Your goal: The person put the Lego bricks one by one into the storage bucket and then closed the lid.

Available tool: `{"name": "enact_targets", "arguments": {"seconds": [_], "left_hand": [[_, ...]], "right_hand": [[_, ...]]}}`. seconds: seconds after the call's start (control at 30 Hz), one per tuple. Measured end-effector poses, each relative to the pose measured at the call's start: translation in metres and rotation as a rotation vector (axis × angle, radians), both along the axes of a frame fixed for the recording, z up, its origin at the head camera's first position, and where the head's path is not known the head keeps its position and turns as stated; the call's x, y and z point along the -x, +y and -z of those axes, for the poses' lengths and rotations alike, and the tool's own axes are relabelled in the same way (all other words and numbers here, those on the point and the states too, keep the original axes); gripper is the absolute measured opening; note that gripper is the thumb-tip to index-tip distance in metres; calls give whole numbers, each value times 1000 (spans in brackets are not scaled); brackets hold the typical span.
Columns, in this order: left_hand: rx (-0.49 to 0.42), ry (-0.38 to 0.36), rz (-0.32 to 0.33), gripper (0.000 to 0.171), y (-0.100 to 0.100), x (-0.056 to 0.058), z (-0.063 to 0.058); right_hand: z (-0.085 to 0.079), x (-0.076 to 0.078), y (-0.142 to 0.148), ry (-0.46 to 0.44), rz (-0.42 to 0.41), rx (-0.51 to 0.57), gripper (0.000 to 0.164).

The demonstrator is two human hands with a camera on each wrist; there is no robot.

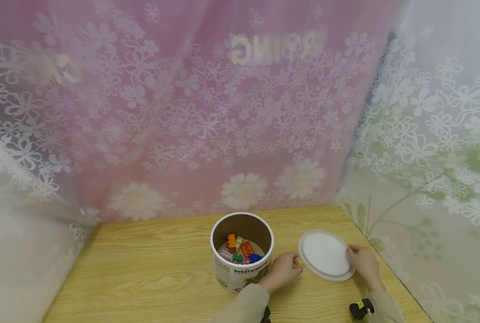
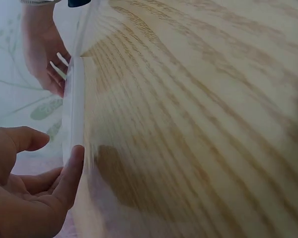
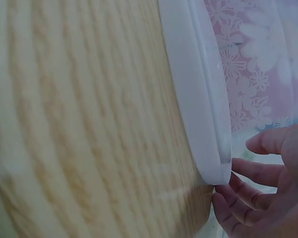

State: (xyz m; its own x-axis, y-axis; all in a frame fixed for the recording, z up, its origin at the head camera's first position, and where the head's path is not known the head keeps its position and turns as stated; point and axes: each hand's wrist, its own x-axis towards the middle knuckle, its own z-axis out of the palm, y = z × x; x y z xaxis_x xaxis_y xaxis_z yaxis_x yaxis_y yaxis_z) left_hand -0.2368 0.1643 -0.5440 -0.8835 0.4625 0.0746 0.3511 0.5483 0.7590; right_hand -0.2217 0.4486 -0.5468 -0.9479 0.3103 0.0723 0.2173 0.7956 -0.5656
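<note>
A round white lid [image 1: 326,255] lies at the right side of the wooden table, between my two hands. My left hand [image 1: 285,269] is at its left rim. In the left wrist view, a fingertip of that hand touches the lid's edge [image 2: 75,109], while the thumb stands apart from it. On the other side is my right hand [image 1: 363,262]. The right wrist view has its fingertips [image 3: 222,191] against the rim's end, with the thumb held off the lid. Left of both hands stands an uncovered white tub [image 1: 227,274] with printed lettering, holding colourful toy bricks [image 1: 247,249].
The wooden table [image 1: 143,264] ends at a pink flowered curtain [image 1: 207,134] behind and a pale flowered curtain [image 1: 438,179] on the right. A black wrist device [image 1: 358,309] sits by my right sleeve.
</note>
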Motion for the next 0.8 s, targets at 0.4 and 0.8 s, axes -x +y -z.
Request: {"name": "enact_targets", "arguments": {"seconds": [0.4, 0.8], "left_hand": [[89, -51, -106, 31, 6, 2, 6], [136, -84, -137, 21, 7, -4, -3]], "right_hand": [[3, -9, -7, 7, -10, -18, 39], [10, -14, -12, 54, -2, -87, 30]]}}
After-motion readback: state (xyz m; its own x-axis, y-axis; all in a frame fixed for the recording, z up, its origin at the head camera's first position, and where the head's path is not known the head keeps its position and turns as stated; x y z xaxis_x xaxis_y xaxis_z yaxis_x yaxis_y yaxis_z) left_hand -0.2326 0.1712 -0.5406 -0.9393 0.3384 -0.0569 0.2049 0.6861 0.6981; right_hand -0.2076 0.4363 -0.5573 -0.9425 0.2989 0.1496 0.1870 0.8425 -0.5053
